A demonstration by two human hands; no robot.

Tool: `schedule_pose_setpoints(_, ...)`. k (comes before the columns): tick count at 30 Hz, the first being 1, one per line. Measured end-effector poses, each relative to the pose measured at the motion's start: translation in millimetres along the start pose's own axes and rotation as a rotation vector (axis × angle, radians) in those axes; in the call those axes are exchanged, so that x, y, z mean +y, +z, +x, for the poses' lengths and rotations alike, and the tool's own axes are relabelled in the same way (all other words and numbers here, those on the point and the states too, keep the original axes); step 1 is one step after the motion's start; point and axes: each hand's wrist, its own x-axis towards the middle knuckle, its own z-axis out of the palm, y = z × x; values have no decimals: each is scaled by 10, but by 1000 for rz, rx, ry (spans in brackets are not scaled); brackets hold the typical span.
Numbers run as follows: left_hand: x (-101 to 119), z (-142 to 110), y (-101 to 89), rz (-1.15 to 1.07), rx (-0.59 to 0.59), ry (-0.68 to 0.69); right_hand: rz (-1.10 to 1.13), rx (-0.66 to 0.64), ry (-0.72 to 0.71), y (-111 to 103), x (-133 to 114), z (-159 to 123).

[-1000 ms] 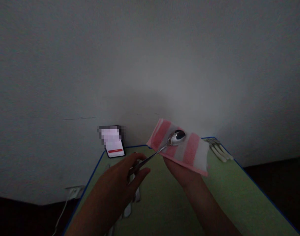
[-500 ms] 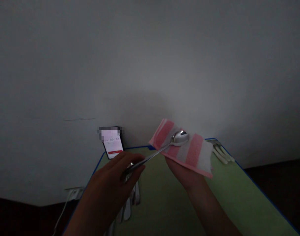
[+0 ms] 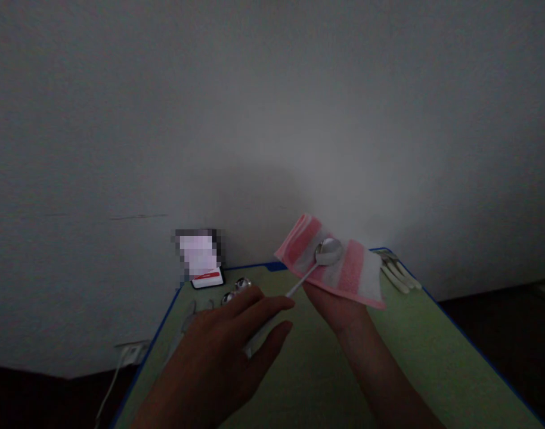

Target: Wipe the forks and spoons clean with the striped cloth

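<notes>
Head view: the left hand (image 3: 214,345) loosely grips a white-handled spoon (image 3: 328,251), it seems in this gloom, the bowl resting on a pink-striped towel (image 3: 353,268). The towel lies across the right hand (image 3: 339,313), hiding its fingers, so its grip can't be told. White-handled forks (image 3: 395,271) lie beyond

A: Light?
B: Dim. Wall (image 3: 272,119) is grey, brightest just above mid-frame, fading toward the corners.
A: Glare?
B: Small highlight on the spoon (image 3: 328,251); phone (image 3: 205,279) screen glows, mostly pixelated out.
A: Sharpness?
B: Soft and grainy, edges bowed by wide-lens distortion. Floor (image 3: 491,322) nearly black, no detail.
</notes>
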Motion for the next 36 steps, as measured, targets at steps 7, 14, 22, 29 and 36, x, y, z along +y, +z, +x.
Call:
schedule_pose_setpoints(7, 94, 4, 2, -81, -211, 0, 187, 79, -10, 58, 19, 36)
schedule_pose_setpoints(14, 161, -46, 13, -113, -349, -62, 194, 80, 58, 125, 8, 19)
schedule_pose_setpoints(22, 135, -46, -7, -137, -351, -37, 212, 102, -168, -174, -145, 109)
schedule_pose_setpoints(29, 134, 15, -9, -172, -264, -20, 204, 55, -73, 4, -102, 55)
schedule_pose_setpoints(36, 114, 70, -1, -163, -285, -29, 199, 65, -123, 83, -73, -8)
